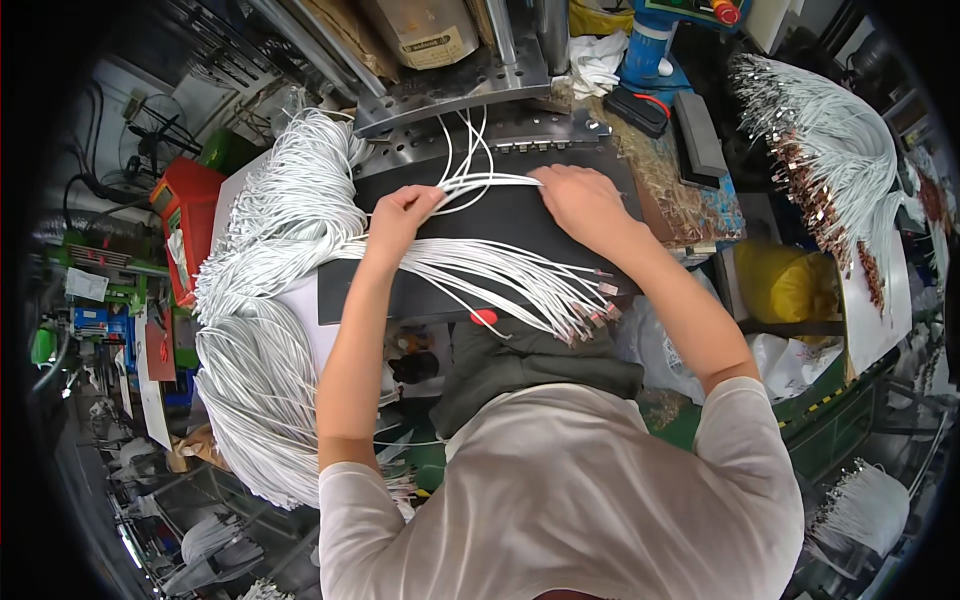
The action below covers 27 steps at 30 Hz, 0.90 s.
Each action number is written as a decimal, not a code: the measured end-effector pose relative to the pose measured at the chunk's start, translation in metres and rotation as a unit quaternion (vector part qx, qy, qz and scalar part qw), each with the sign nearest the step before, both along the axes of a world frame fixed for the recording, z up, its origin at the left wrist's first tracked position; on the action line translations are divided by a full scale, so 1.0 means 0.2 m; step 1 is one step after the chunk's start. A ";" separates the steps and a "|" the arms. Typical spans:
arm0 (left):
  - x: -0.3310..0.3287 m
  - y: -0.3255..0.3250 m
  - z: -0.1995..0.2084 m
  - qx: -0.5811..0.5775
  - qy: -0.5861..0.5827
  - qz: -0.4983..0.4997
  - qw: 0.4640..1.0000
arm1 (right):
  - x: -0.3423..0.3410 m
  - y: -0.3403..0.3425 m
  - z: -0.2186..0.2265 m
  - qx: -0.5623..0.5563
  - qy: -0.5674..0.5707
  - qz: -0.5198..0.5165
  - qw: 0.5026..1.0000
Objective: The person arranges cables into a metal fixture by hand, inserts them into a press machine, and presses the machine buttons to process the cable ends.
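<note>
Head view: your left hand (400,220) pinches white cables (500,182) over the black tabletop (515,222). Your right hand (585,205) has its fingers close together at the cables' other end; whether they pinch is hidden. Nearer your body, a cable bundle (500,267) fans out; beyond stands a metal machine (450,100). Left lies a cable heap (290,185).

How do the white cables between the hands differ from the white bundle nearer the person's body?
The cables between the hands are few; the nearer bundle has many more. The cables between the hands run from the left hand to the right hand, while the nearer bundle fans out across the black board. The nearer bundle shows connectors; the cables between the hands show none plainly. Both are thin and white.
</note>
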<state>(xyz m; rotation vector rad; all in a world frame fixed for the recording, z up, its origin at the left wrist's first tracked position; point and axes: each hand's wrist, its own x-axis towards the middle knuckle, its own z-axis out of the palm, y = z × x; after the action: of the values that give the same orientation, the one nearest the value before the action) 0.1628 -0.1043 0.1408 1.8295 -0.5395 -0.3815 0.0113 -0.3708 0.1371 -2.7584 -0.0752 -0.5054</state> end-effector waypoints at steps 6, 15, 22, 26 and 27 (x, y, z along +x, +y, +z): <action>-0.17 -0.18 0.18 0.141 -0.257 -0.058 0.954 | -0.03 0.10 0.13 -0.064 -0.097 -0.032 0.993; -0.31 -0.16 0.37 0.199 0.070 -0.150 0.966 | -0.08 -0.02 0.18 -0.149 -0.062 -0.032 0.986; -0.47 -0.15 0.15 -0.003 0.337 -0.251 0.907 | -0.12 -0.01 0.15 -0.100 -0.067 0.184 0.975; -0.48 -0.20 0.20 0.005 0.320 -0.232 0.918 | 0.03 -0.22 0.08 0.390 0.036 0.025 0.920; -0.49 -0.23 0.22 0.009 0.318 -0.237 0.918 | 0.07 -0.25 0.01 0.450 0.022 0.040 0.892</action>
<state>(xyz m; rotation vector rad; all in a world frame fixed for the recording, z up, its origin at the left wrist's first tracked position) 0.0655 -0.1499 0.1839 1.4536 -0.5070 -1.2602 0.0249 -0.4202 0.1386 -1.8419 0.0486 -0.3310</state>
